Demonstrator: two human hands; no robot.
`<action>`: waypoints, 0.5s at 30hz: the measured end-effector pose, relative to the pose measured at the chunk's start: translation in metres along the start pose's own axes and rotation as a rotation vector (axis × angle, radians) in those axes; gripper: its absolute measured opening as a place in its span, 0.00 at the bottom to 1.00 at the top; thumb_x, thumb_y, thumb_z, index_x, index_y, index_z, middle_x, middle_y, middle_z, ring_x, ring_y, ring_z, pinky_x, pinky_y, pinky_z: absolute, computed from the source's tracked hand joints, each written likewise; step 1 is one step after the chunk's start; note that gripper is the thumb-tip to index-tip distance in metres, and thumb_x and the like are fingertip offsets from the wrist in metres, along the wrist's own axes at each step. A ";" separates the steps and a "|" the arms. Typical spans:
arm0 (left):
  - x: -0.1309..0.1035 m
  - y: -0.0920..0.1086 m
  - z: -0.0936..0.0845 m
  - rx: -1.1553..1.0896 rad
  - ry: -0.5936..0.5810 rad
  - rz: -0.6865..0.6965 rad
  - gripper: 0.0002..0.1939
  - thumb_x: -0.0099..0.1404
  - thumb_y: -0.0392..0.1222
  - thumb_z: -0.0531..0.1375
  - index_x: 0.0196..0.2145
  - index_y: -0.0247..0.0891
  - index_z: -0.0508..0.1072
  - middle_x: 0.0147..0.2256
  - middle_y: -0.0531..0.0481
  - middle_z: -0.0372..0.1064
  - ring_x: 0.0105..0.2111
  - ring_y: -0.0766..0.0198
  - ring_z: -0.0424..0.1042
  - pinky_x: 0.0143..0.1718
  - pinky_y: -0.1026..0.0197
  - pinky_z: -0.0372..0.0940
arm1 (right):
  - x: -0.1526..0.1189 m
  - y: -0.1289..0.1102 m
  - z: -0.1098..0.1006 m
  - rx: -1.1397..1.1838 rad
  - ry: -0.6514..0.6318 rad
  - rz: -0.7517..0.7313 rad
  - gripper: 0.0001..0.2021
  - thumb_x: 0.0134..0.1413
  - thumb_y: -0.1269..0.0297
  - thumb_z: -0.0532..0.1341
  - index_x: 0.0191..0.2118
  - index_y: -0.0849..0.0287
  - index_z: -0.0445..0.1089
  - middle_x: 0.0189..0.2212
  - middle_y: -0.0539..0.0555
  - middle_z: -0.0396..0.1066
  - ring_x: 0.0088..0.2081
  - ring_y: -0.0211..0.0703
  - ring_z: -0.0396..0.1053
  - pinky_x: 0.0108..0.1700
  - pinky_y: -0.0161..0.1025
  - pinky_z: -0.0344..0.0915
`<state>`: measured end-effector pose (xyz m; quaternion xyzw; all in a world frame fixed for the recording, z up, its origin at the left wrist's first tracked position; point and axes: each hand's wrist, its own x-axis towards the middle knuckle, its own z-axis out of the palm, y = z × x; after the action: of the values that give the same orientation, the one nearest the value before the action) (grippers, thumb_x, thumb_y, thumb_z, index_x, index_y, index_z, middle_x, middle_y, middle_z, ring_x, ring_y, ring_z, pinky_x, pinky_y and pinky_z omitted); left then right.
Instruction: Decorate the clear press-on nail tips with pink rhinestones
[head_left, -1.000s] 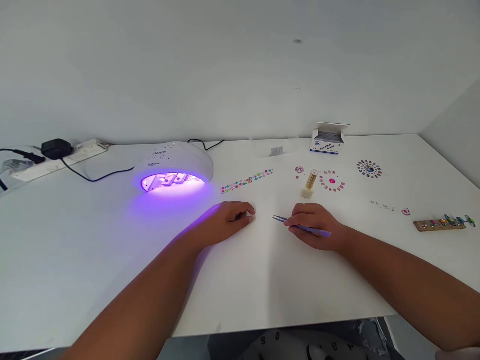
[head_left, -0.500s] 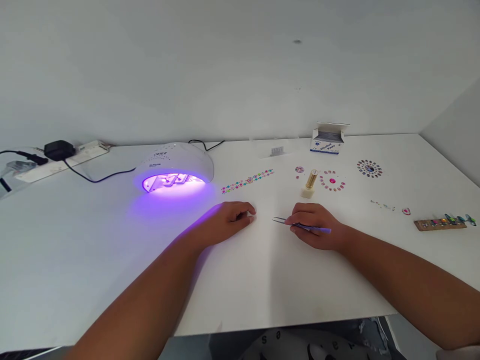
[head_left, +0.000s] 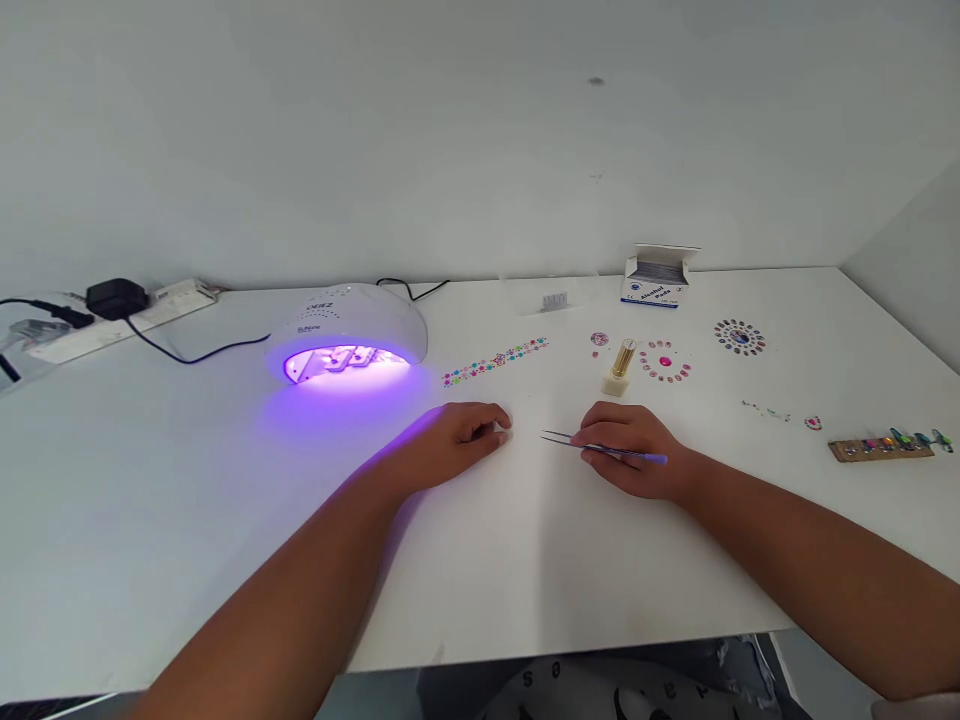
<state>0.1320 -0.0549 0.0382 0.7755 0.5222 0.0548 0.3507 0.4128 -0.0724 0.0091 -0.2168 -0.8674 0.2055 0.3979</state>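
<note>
My left hand (head_left: 459, 440) rests on the white table (head_left: 465, 580). Its fingers are loosely curled, with a small gap between forefinger and thumb, and I see nothing between them. In my right hand (head_left: 630, 450) is a pair of tweezers (head_left: 622, 453) with a purple end. Their two thin tips point left toward my left hand and stand slightly apart. Just beyond my right hand is a small clear holder with gold-coloured pins (head_left: 622, 358) on a pale base. Pink gems (head_left: 665, 362) lie in a ring beside it.
A UV nail lamp (head_left: 352, 325) glows purple at left. Behind it runs a power strip (head_left: 165, 310) with a black adapter (head_left: 116, 298). A strip of colourful stickers (head_left: 495, 362), an alcohol pads box (head_left: 655, 285), round gem clusters (head_left: 739, 337) and a brown strip with decorated pieces (head_left: 881, 450) lie around.
The tweezers have shifted slightly in my right hand, their tips a little further left. My left hand stays in place.
</note>
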 end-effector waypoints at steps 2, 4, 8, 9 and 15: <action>0.000 0.000 0.000 -0.001 -0.001 -0.008 0.18 0.66 0.56 0.52 0.41 0.42 0.72 0.24 0.55 0.60 0.23 0.67 0.58 0.23 0.65 0.55 | 0.000 0.000 0.000 0.001 0.012 0.000 0.06 0.61 0.70 0.56 0.41 0.58 0.68 0.34 0.54 0.69 0.23 0.31 0.62 0.27 0.33 0.62; 0.000 0.000 0.001 -0.005 -0.004 -0.014 0.18 0.66 0.56 0.52 0.41 0.42 0.72 0.24 0.55 0.59 0.23 0.67 0.58 0.23 0.65 0.55 | 0.001 -0.001 0.000 0.010 0.024 0.000 0.06 0.61 0.71 0.55 0.41 0.57 0.68 0.35 0.54 0.69 0.23 0.31 0.61 0.27 0.33 0.62; 0.000 0.001 0.000 -0.010 -0.003 -0.021 0.17 0.66 0.56 0.52 0.41 0.42 0.72 0.24 0.55 0.60 0.23 0.67 0.58 0.23 0.65 0.54 | 0.001 -0.002 0.000 0.030 0.033 -0.001 0.07 0.60 0.71 0.56 0.42 0.57 0.68 0.35 0.54 0.69 0.24 0.31 0.61 0.27 0.33 0.62; 0.000 0.001 0.000 -0.010 -0.002 -0.022 0.17 0.66 0.56 0.53 0.41 0.42 0.72 0.24 0.55 0.60 0.23 0.67 0.58 0.24 0.65 0.55 | 0.001 -0.002 0.000 0.032 0.035 0.002 0.07 0.60 0.71 0.56 0.42 0.57 0.68 0.35 0.54 0.70 0.24 0.32 0.62 0.27 0.33 0.62; -0.001 0.001 0.000 -0.007 0.003 -0.024 0.17 0.65 0.55 0.53 0.41 0.42 0.72 0.25 0.55 0.60 0.23 0.67 0.58 0.25 0.64 0.56 | -0.001 0.000 0.001 0.048 0.030 0.012 0.08 0.58 0.73 0.57 0.43 0.57 0.68 0.38 0.55 0.72 0.24 0.31 0.62 0.28 0.33 0.64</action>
<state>0.1320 -0.0558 0.0394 0.7678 0.5316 0.0537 0.3535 0.4122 -0.0735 0.0080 -0.2155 -0.8548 0.2254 0.4149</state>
